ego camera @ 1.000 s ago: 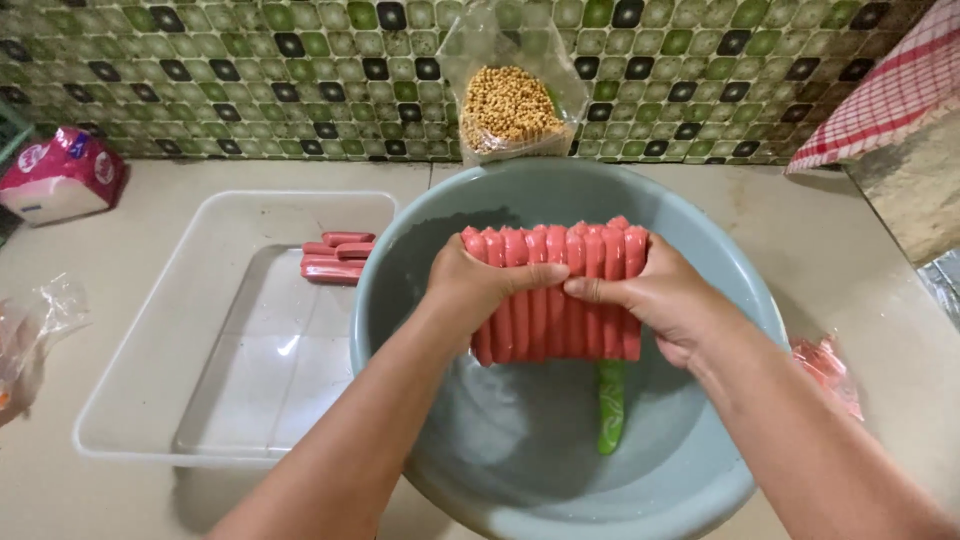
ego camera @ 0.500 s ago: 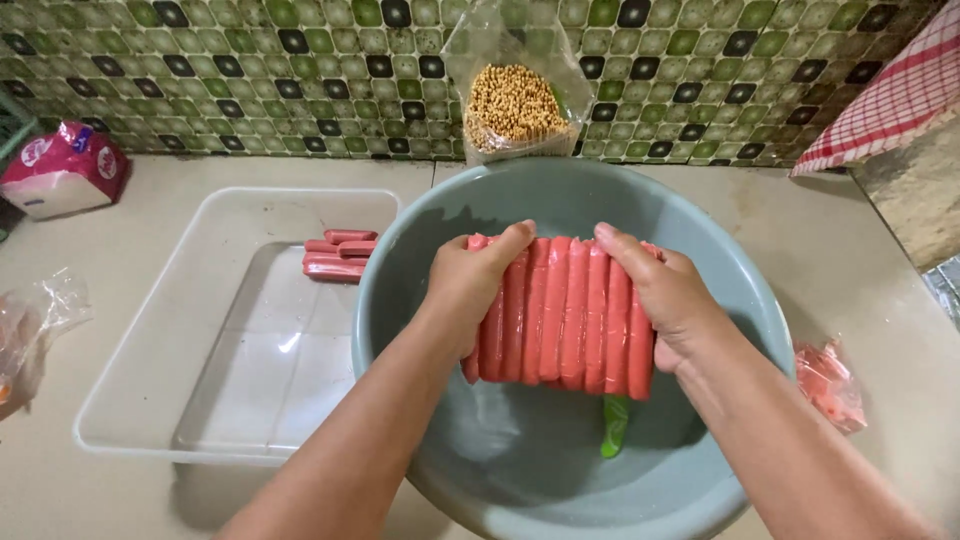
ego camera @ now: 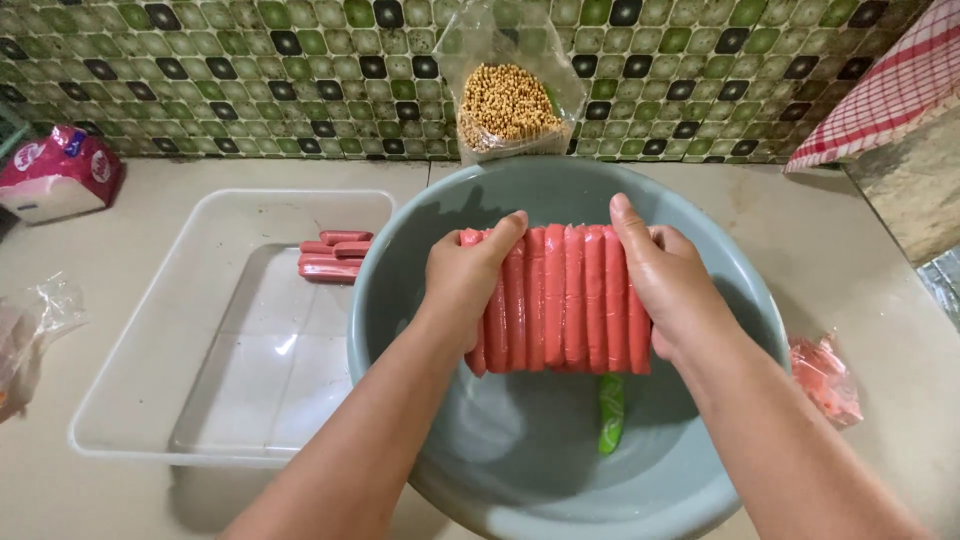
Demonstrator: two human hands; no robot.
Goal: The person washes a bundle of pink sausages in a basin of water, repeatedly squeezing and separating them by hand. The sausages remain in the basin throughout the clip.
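My left hand [ego camera: 468, 285] clamps the left edge of a sealed pack of red sausages [ego camera: 560, 298], thumb hooked over the top end and fingers wrapped behind; my right hand [ego camera: 668, 280] grips the right edge the same way, fingers [ego camera: 628, 225] lying flat down the front. Both hands are closed on the pack, which stands upright between them, held just above the inside of the grey-blue plastic basin [ego camera: 740, 300] on the desk [ego camera: 880, 270].

I judge the step in hand to be getting the wrapped block open or apart over the basin. The next move would call for a firm pinch on the film and a pull from both sides, keeping the row from spilling.

My forearms come in from the bottom edge and converge, wrists bent slightly inward.

A green strip [ego camera: 610, 425] lies in the basin below the pack. To the left, a clear tray [ego camera: 150, 340] holds a few loose sausages [ego camera: 335, 255] in its far corner.
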